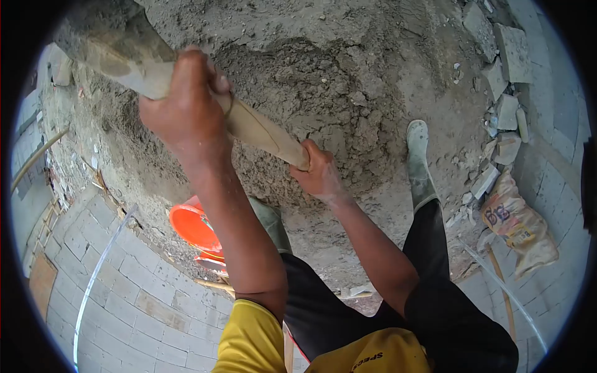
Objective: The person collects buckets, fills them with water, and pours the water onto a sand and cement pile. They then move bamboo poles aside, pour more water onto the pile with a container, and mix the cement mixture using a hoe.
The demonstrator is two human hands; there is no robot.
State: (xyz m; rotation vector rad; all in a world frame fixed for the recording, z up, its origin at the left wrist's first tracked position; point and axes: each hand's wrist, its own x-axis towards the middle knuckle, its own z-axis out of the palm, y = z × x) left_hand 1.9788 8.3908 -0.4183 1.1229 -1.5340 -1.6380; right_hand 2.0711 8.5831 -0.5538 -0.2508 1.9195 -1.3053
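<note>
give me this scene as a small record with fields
left hand: left hand closed round the handle, nearer its muddy, thick-looking end
right hand: right hand closed round the handle's other end
ground: rough, clumpy soil
feet: boots, set apart
left side: orange bucket, partly behind the left forearm
right side: printed sack near broken slabs
edges: grey paving on both sides
tool head: cannot tell

Grey earth (438, 102) beside paving (140, 273), loose clods (364, 127), broken slabs (515, 55), orange bucket (189, 226), printed sack (519, 227)
</note>
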